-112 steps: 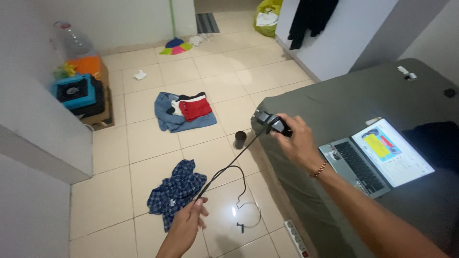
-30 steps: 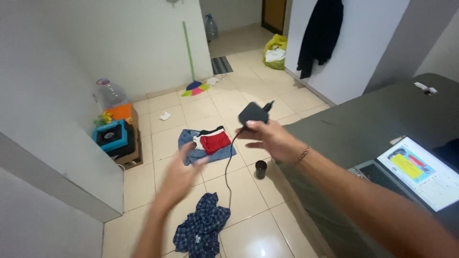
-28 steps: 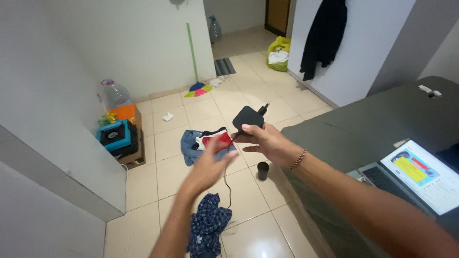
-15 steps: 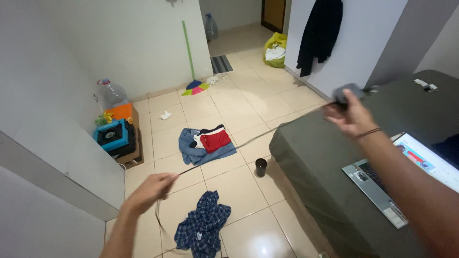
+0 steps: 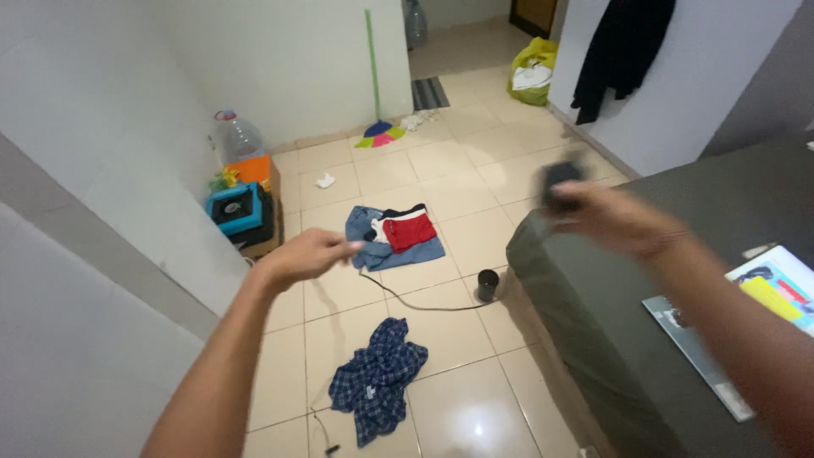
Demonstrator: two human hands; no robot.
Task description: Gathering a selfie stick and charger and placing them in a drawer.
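1. Charger brick (image 5: pixel 560 180), black and blurred, sits clamped in the fingers of my right hand (image 5: pixel 604 219), held up over the near corner of the bed (image 5: pixel 627 280) with its dark grey cover.
2. My left hand (image 5: pixel 303 256) is stretched out over the floor, fingers drawn together around the thin black cable (image 5: pixel 415 303); motion blur hides the pinch itself, so I cannot tell how firm that grip is.
3. To do this well I judge the cable should run lightly through my left fingers while the right keeps the brick steady, so each length comes up without kinks.
4. From my left hand the cable sags to the tiled floor (image 5: pixel 475 161) and curves toward the small black cup (image 5: pixel 487 286) standing just beside the bed corner. I would keep the slack away from that cup, since a drag could tip it.
5. A second bit of cable (image 5: pixel 320 432) lies near the crumpled blue checked shirt (image 5: pixel 377 379); lifting slowly should stop the end from snagging in the cloth.
6. Farther out lies a pile of folded clothes (image 5: pixel 396 236), blue, red and white, well apart from the cable's path.
7. On the bed to my right an open laptop (image 5: pixel 746 314) shows a lit screen; the brick should not swing toward it.
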